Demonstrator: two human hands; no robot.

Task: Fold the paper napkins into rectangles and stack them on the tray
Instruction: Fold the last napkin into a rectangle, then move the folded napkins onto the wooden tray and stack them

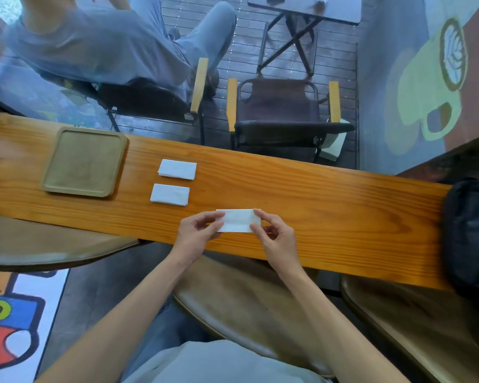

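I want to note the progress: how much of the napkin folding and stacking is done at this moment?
Done: two folded napkins, the far one and the near one, lie on the wooden counter. In hand: the left hand and right hand pinch the ends of a third napkin, already rectangular. Left: the tray holds nothing, so all stacking remains.

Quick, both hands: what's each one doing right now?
Left hand: pinching the left end of the folded napkin.
Right hand: pinching the same napkin's right end.
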